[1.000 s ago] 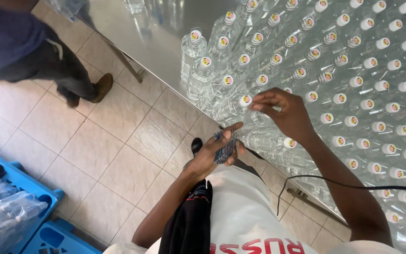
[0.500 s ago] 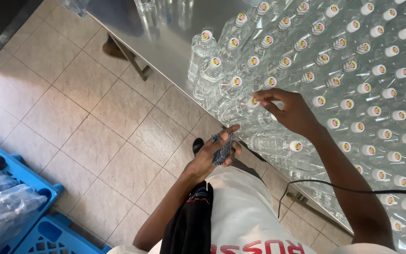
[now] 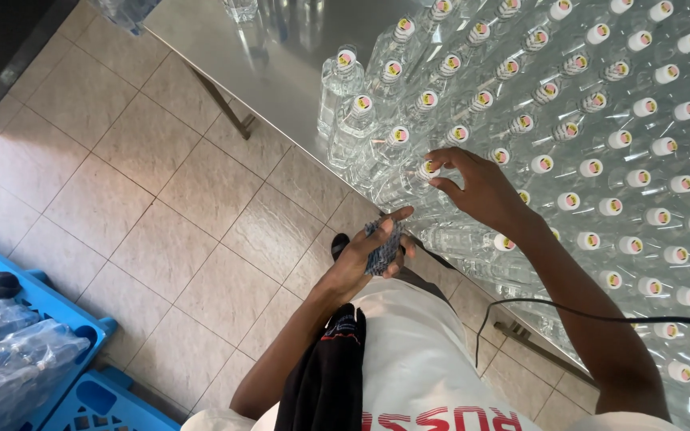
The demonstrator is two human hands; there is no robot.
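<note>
Bottle: a clear plastic bottle (image 3: 409,179) with a white cap at the near edge of the packed rows, under the right hand's fingertips.
Right hand (image 3: 481,190): fingers spread and curled over that bottle's cap, touching it, not closed around it.
Left hand (image 3: 370,254): clamped on a small bluish bundle (image 3: 382,246), held just below the right hand, the two hands apart.
Rows: many capped bottles (image 3: 624,140) standing close together on the steel surface (image 3: 281,72).
Floor: beige tiles (image 3: 161,199); blue crates (image 3: 49,319) at lower left.
Change: the person seen standing by the surface a second ago is gone from view; both hands hold much as before.
</note>
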